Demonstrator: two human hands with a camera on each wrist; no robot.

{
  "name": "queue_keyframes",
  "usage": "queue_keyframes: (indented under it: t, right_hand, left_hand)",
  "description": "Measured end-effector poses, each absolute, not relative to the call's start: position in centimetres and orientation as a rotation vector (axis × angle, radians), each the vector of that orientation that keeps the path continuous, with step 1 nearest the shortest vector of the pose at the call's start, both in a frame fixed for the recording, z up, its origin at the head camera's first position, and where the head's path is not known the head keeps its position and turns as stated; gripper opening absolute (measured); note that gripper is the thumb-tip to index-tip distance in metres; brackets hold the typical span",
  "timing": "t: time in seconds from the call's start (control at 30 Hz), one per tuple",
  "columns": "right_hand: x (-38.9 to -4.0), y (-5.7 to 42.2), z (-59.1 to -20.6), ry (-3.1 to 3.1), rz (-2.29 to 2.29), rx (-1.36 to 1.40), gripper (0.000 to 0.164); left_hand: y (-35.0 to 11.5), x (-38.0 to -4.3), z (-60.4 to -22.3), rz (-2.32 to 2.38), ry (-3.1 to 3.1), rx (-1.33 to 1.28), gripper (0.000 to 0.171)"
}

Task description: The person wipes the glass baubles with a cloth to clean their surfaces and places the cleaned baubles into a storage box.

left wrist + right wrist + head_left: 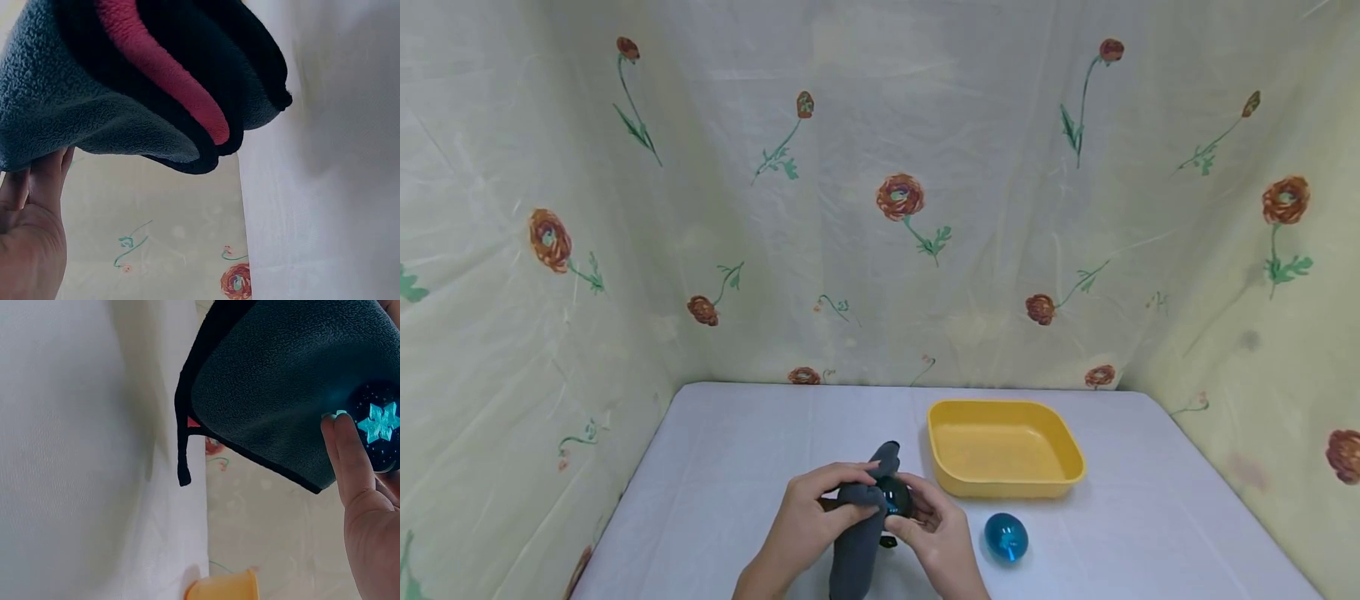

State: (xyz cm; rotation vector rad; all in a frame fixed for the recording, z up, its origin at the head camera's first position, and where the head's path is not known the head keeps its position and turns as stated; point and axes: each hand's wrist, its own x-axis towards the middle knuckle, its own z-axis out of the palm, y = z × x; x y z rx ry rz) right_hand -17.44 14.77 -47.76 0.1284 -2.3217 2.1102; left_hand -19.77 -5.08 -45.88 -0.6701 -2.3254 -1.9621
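A dark grey fleecy cloth (856, 554) with black edging hangs folded from my left hand (805, 512), which grips it near the middle. My right hand (938, 529) holds a shiny dark blue ball (897, 498) against the cloth, fingers and thumb around its side. In the right wrist view the ball carries a pale turquoise snowflake (379, 422), and a black loop (183, 465) dangles from the cloth's corner. Red stripes (165, 72) show between the folds in the left wrist view. The cloth covers part of the left fingers and the ball's far side.
A second shiny blue ball (1006, 537) lies on the white table (737, 442), right of my right hand. Behind it stands a yellow rectangular tub (1011, 490). Flower-printed sheeting (850, 250) walls the table at the back and both sides.
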Motion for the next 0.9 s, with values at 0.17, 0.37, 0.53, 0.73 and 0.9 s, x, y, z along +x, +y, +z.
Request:
queue_keyframes:
  t: [0.17,0.37,0.53,0.73,0.9]
  right_hand:
    - [-17.56,14.68,-47.84,-2.332,2.065,0.162,0.061]
    - [-17.59,14.62,-47.92,-2.337,2.059,0.176,0.064]
    - [-17.42,14.48,-47.52,-2.337,2.056,0.217,0.063]
    - [-17.38,14.29,-47.28,-2.352,2.010,0.243,0.063]
    - [-17.59,14.17,-47.28,-2.367,1.925,0.268,0.063]
  left_hand:
    - [-5.11,-19.90,-45.99,-1.960,-2.332,-0.637,0.026]
    - [-5.09,-20.09,-45.87,-1.965,-2.363,-0.568,0.025]
    - [-5.19,-20.19,-45.90,-1.976,-2.363,-0.541,0.025]
    - [-5.24,-20.34,-45.85,-2.004,-2.373,-0.484,0.027]
    - [-5.29,-20.51,-45.76,-2.021,-2.386,-0.441,0.027]
